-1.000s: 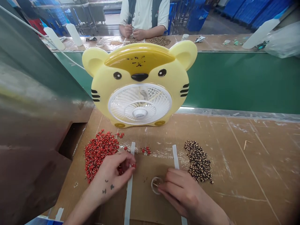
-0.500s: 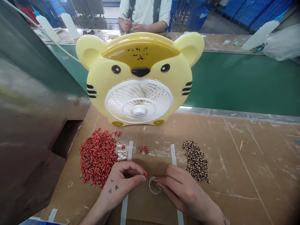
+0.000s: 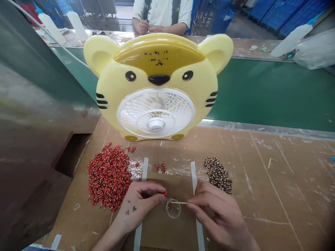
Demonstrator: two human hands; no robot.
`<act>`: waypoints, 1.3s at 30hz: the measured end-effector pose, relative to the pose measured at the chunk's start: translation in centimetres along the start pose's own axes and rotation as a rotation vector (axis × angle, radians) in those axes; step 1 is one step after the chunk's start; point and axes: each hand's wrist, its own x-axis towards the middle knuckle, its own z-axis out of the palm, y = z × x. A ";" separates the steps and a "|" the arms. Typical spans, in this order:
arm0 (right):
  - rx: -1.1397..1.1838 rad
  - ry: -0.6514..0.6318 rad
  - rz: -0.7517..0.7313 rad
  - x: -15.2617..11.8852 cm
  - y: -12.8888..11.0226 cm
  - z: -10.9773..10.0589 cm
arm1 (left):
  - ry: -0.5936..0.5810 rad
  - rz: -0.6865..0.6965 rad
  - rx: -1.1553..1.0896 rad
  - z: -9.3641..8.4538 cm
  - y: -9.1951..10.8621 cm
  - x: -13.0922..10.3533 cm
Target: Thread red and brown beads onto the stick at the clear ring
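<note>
Red bead (image 3: 165,194) sits pinched between thumb and forefinger of my left hand (image 3: 142,202), at 9 o'clock from the small clear cup (image 3: 173,208) lying on the cardboard pad (image 3: 167,230). My right hand (image 3: 218,212) is closed on a thin wooden stick (image 3: 180,202), whose tip points at 9 o'clock toward the bead, just above the cup's rim. A second ago the left hand was down in the pile of red beads (image 3: 109,176); since then it has lifted one out and brought it across to the cup, while the right hand has drawn back slightly, so more of the stick shows. I judge bead and stick are about to meet; they look close but not yet touching.

The tabletop (image 3: 274,174) is brown, scratched and taped, with two white strips (image 3: 193,174) edging the pad. A pile of dark speckled beads (image 3: 218,174) lies at 1 o'clock from my right hand. At 12 o'clock stands a yellow tiger-faced fan (image 3: 157,87), behind it a green conveyor belt (image 3: 274,90), and across it another person (image 3: 162,14) works at their own bench.
</note>
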 end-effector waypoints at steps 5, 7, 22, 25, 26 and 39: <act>-0.010 0.082 0.002 0.8 -0.5 0.4 | -0.025 -0.008 0.014 -0.2 0.2 -0.2; -0.023 0.086 -0.004 0.9 -0.4 0.6 | -0.028 -0.012 0.021 -0.1 0.2 -0.3; 0.002 0.069 0.038 -0.1 -0.1 0.5 | -0.056 -0.022 -0.039 0.1 0.1 -0.2; -0.104 -0.080 0.008 -0.8 0.1 0.6 | -0.035 -0.028 -0.026 -0.1 0.0 -0.1; -0.141 -0.121 0.010 -1.0 0.2 0.6 | -0.032 -0.031 -0.017 -0.2 -0.1 -0.1; -0.695 -0.042 0.258 -1.2 5.7 -6.2 | -0.012 -0.058 0.093 -0.6 -1.0 0.6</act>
